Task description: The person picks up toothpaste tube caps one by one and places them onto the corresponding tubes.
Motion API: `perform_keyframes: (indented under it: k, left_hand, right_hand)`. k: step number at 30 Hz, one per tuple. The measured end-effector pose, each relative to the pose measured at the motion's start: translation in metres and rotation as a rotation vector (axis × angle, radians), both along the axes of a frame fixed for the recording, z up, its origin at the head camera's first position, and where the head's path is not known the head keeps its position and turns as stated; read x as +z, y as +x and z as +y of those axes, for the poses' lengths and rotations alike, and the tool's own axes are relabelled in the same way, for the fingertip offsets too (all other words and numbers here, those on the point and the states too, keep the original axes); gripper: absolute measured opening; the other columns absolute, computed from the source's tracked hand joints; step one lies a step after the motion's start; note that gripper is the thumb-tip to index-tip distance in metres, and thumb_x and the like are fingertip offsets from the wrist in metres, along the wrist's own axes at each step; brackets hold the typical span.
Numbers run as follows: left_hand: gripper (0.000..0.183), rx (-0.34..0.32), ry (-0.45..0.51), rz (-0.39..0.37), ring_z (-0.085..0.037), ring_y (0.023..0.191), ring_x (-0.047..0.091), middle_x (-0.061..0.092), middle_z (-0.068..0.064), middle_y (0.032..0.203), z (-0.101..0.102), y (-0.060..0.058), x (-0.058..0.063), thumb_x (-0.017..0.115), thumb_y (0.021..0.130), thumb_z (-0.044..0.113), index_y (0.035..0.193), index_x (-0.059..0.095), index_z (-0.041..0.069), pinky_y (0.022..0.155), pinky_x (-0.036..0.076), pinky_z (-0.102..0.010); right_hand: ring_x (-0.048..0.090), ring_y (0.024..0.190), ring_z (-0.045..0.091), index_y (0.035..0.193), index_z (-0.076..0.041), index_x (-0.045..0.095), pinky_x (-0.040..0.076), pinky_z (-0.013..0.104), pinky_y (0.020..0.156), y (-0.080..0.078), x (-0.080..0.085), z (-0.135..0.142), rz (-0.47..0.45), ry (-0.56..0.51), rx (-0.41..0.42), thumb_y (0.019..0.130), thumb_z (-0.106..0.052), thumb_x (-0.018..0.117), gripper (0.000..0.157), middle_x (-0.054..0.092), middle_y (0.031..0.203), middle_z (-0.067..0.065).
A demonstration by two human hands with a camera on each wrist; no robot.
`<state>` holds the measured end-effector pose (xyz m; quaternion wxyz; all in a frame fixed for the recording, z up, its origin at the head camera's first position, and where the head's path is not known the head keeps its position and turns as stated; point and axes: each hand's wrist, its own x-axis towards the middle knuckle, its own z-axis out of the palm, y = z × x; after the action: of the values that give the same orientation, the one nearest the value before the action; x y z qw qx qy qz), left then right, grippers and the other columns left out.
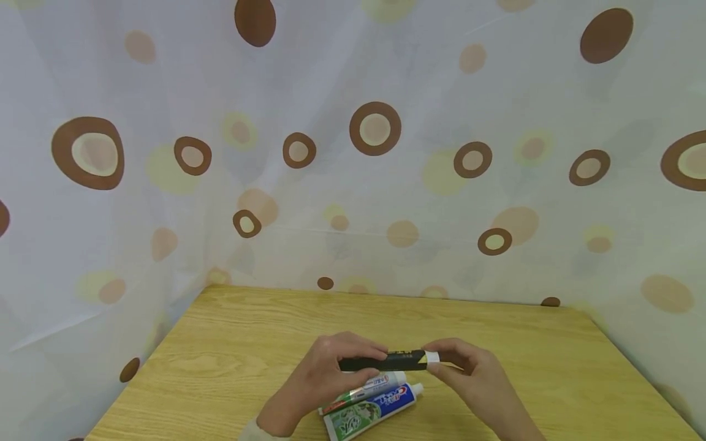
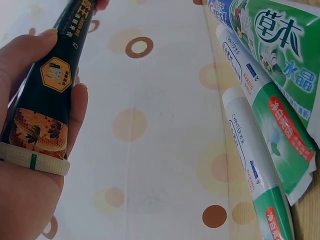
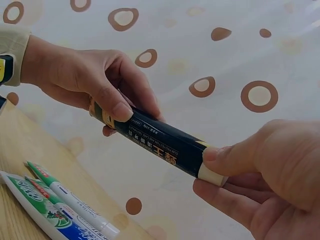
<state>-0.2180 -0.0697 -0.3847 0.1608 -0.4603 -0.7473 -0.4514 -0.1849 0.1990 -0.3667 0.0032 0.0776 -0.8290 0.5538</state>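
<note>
A black toothpaste tube [image 1: 407, 360] with a honeycomb picture near its crimped end is held up above the table between both hands. My left hand [image 1: 328, 369] grips the tube's body, thumb on one side and fingers on the other. At the other end, my right hand [image 1: 477, 375] pinches the white cap [image 3: 212, 175] between thumb and fingers. Under the hands lies a green and blue Crest toothpaste tube [image 1: 377, 409]. Beside it are two white and green toothpaste tubes [image 2: 262, 95], side by side in the left wrist view.
The wood-grain table [image 1: 551, 361] runs back to a pale sheet [image 1: 430, 79] printed with brown and yellow dots. This sheet also hangs along the left and right sides.
</note>
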Motion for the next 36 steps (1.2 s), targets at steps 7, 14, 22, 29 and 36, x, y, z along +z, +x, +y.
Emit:
perform_keyframes:
  k: [7,14,22,29,36]
  left_hand:
    - [0.028,0.029,-0.036,0.029,-0.013,0.102,0.07,0.075,-0.002,0.113,-0.0018,-0.001,0.0008,0.08,0.082,0.005,0.109,0.077,0.012,0.084,0.056,-0.018]
    - [0.029,0.018,-0.042,0.037,-0.013,0.102,0.07,0.075,-0.002,0.112,-0.0016,-0.0014,0.0003,0.08,0.082,0.004,0.109,0.076,0.013,0.085,0.057,-0.019]
    - [0.027,0.027,-0.037,0.043,-0.012,0.101,0.07,0.075,-0.002,0.112,-0.0005,-0.0016,-0.0011,0.079,0.083,0.007,0.109,0.077,0.013,0.084,0.056,-0.017]
    - [0.025,0.03,-0.017,0.066,-0.012,0.099,0.07,0.076,-0.001,0.11,0.0004,-0.0014,-0.0014,0.08,0.082,0.006,0.106,0.078,0.014,0.084,0.057,-0.019]
    - [0.025,0.049,-0.036,0.037,-0.011,0.1,0.069,0.076,0.002,0.11,-0.0019,-0.0017,-0.0018,0.08,0.082,0.006,0.106,0.078,0.015,0.085,0.057,-0.022]
  right_hand:
    - [0.07,0.104,0.012,0.116,-0.015,0.071,0.059,0.029,0.085,-0.0015,-0.002,-0.0059,-0.013,0.028,-0.084,0.088,-0.019,0.074,0.028,0.071,0.118,0.005]
    - [0.072,0.101,0.02,0.114,-0.014,0.072,0.06,0.036,0.085,-0.0013,-0.0019,-0.0071,-0.055,0.033,-0.118,0.089,-0.022,0.074,0.027,0.074,0.11,0.004]
    - [0.073,0.087,0.015,0.115,-0.011,0.07,0.059,0.036,0.086,-0.0026,-0.0017,-0.0074,-0.044,0.027,-0.09,0.093,-0.029,0.07,0.028,0.075,0.103,0.004]
    - [0.073,0.087,0.014,0.113,-0.007,0.069,0.059,0.025,0.082,-0.0034,-0.0023,-0.0077,-0.026,-0.008,-0.073,0.094,-0.032,0.067,0.031,0.073,0.104,0.005]
    - [0.071,0.093,0.014,0.115,-0.009,0.068,0.057,0.024,0.085,-0.0044,-0.0042,-0.0044,-0.016,-0.02,-0.04,0.096,-0.032,0.065,0.03,0.072,0.111,0.006]
